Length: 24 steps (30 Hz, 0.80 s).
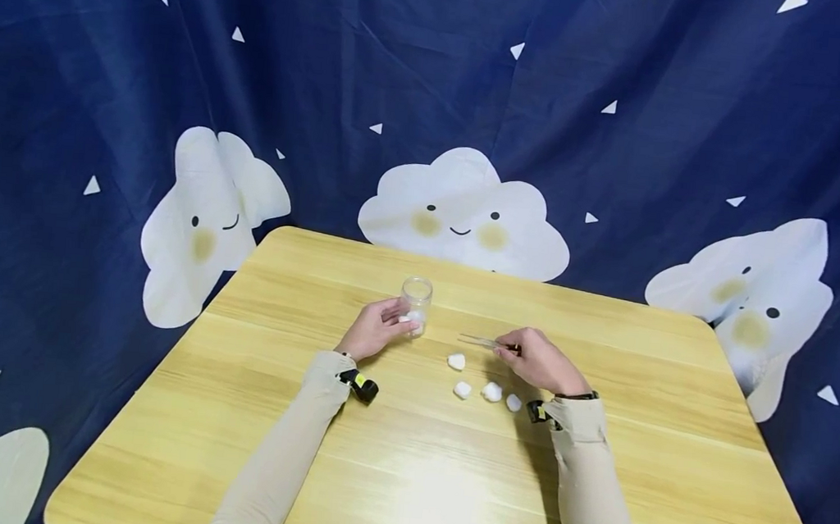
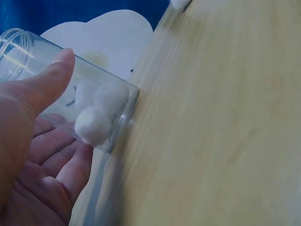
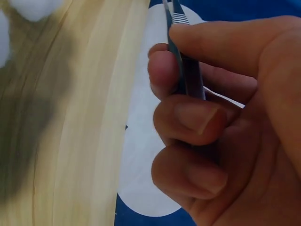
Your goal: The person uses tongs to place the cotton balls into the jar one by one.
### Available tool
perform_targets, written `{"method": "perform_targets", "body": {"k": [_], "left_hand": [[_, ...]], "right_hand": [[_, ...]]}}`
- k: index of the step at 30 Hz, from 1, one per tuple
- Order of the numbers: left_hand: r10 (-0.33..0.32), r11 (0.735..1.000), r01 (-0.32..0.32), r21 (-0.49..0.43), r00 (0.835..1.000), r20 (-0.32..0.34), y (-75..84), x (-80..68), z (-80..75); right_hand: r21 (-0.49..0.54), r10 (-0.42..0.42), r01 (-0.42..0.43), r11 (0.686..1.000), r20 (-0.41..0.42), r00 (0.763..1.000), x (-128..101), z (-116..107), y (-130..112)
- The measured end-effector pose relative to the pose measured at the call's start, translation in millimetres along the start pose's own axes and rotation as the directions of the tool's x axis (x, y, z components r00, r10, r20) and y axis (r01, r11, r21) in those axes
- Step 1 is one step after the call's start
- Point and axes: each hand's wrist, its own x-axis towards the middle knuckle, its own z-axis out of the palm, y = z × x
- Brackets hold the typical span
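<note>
My left hand (image 1: 373,329) grips a clear jar (image 1: 418,288) that stands upright on the table, its top uncovered. In the left wrist view, the thumb lies along one side of the jar and the fingers lie on the other. White cotton balls (image 2: 94,125) rest at the jar's bottom. My right hand (image 1: 541,360) pinches a pair of metal tweezers (image 1: 486,343) between thumb and fingers, and their points face the jar with nothing between them. Several loose cotton balls (image 1: 491,392) lie on the table to the left of and nearer than the right hand.
The wooden table (image 1: 233,379) has rounded corners. Behind it hangs a dark blue curtain (image 1: 435,66) printed with white clouds and small triangles. Each wrist wears a strapped black camera (image 1: 360,386).
</note>
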Motion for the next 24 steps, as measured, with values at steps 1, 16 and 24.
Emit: {"method": "perform_targets", "body": {"k": [1, 16, 24], "left_hand": [[-0.001, 1.000, 0.001, 0.002, 1.000, -0.001, 0.3, -0.3, 0.0], [-0.014, 1.000, 0.014, 0.012, 1.000, -0.006, 0.6, -0.4, -0.4], [-0.020, 1.000, 0.021, -0.019, 1.000, 0.003, -1.3, 0.7, -1.5]], "right_hand": [[0.000, -0.004, 0.004, 1.000, 0.011, 1.000, 0.2, 0.5, 0.5], [0.012, 0.004, -0.005, 1.000, 0.083, 0.997, 0.1, 5.2, 4.5], [0.008, 0.000, -0.001, 1.000, 0.118, 0.993, -0.2, 6.6, 7.0]]}}
